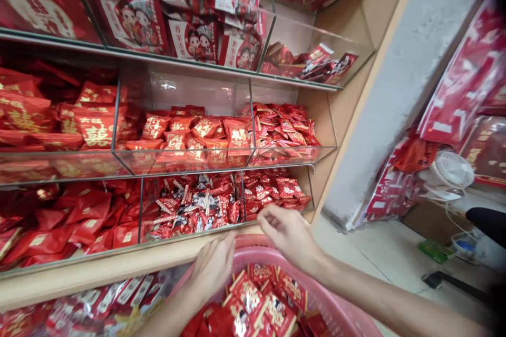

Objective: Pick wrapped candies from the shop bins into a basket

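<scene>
- Head view: left hand (213, 260), fingers close together, beside the far rim of a round pink plastic basket (253, 254); grasp hidden, cannot tell.
- Right hand (290, 234): fingers curled narrow above the same rim, in front of the lower-right clear-walled bay; whether anything is pinched, cannot tell.
- Small glossy red packets with gold-and-white print (276, 313) lie heaped inside the basket, below both hands.
- Handling (judged): each packet light, thin-skinned, slippery; contents possibly brittle. Best hold: light pinch at a flat end seam.
- Count: two hands, one basket, one white round fan (454, 168); three bays visible in the lower row. Packets overlap, no reliable count.
</scene>
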The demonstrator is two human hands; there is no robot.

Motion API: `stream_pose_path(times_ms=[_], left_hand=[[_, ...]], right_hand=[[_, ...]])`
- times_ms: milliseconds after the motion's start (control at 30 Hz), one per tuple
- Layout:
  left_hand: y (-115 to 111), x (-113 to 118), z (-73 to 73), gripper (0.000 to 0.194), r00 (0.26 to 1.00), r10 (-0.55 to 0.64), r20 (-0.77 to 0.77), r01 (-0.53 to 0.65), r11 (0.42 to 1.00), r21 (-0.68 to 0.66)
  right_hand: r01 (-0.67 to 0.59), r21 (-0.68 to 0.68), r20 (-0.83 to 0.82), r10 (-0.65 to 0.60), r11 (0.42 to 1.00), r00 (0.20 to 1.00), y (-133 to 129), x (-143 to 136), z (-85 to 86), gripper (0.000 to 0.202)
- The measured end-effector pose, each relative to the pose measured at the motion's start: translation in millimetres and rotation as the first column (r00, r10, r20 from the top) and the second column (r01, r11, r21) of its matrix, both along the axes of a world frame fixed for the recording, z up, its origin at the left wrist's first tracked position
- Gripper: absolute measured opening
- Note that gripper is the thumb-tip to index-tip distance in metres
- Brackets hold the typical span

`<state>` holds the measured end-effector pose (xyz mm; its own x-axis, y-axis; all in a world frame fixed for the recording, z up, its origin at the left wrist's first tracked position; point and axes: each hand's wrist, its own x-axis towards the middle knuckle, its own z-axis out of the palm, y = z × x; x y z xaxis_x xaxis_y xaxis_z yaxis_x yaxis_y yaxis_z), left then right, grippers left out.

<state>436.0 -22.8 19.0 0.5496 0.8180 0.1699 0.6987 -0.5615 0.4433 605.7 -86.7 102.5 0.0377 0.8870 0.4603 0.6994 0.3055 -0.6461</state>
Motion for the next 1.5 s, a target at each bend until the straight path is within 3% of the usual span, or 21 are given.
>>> stream_pose_path(times_ms=[100, 200, 267, 367, 567, 767, 967, 1133, 1300, 1400, 1500], left_hand=[[0.7, 0.0, -1.0, 0.040, 1.000, -0.004, -0.001, 0.004, 1.000, -0.018], [-0.2, -0.3, -1.0, 0.040, 1.000, -0.013, 0.005, 0.013, 1.000, -0.014], [-0.9, -0.5, -1.5, 0.041, 1.000, -0.010, -0.007, 0.010, 1.000, -0.006], [-0.7, -0.4, -2.8, 0.042, 1.000, 0.009, -0.025, -0.009, 1.000, 0.001], [1.0, -0.1, -4.0, 0.043, 1.000, 0.006, -0.013, -0.006, 1.000, 0.013], [0.9, 0.2, -4.5, 0.043, 0.999, 0.026, -0.045, -0.027, 1.000, -0.007], [2.7, 1.2, -6.3, 0.044, 0.999, 0.030, -0.028, -0.031, 0.999, -0.032], [-0.1, 1.2, -1.0, 0.045, 0.999, 0.015, -0.035, -0.017, 0.999, -0.051], [-3.0, 1.1, 3.4, 0.043, 1.000, 0.012, -0.009, -0.012, 0.999, -0.049], [-4.9, 2.1, 6.9, 0.040, 1.000, 0.005, 0.014, -0.005, 0.999, -0.036], [-4.4, 3.2, 9.3, 0.038, 1.000, 0.000, 0.021, 0.001, 1.000, -0.019]], right_hand=[[0.066, 0.269, 0.020, -0.074, 0.961, 0.997, 7.2, 18.9, 66.5, 0.015], [0.178, 0.373, 0.093, -0.227, 0.911, 0.969, 31.5, 38.9, 118.7, 0.010], [0.249, 0.325, 0.176, -0.317, 0.912, 0.932, 51.6, 46.9, 139.4, 0.010], [0.331, 0.181, 0.228, -0.367, 0.926, 0.902, 75.9, 45.9, 152.5, 0.018], [0.319, 0.010, 0.164, -0.316, 0.948, 0.934, 93.9, 26.3, 152.8, 0.030], [0.280, 0.004, 0.093, -0.279, 0.960, 0.956, 98.5, 24.5, 149.5, 0.027], [0.246, 0.050, 0.007, -0.246, 0.968, 0.969, 88.8, 40.3, 146.9, 0.021], [0.107, 0.206, -0.173, -0.071, 0.973, 0.982, 62.9, 56.7, 142.8, 0.029], [0.151, 0.237, -0.365, -0.056, 0.960, 0.929, 15.4, 68.2, 130.3, 0.033], [0.194, 0.156, -0.430, -0.110, 0.969, 0.896, -19.1, 70.6, 105.8, 0.030], [0.151, -0.077, -0.442, -0.169, 0.986, 0.881, -48.7, 62.8, 66.7, 0.027]])
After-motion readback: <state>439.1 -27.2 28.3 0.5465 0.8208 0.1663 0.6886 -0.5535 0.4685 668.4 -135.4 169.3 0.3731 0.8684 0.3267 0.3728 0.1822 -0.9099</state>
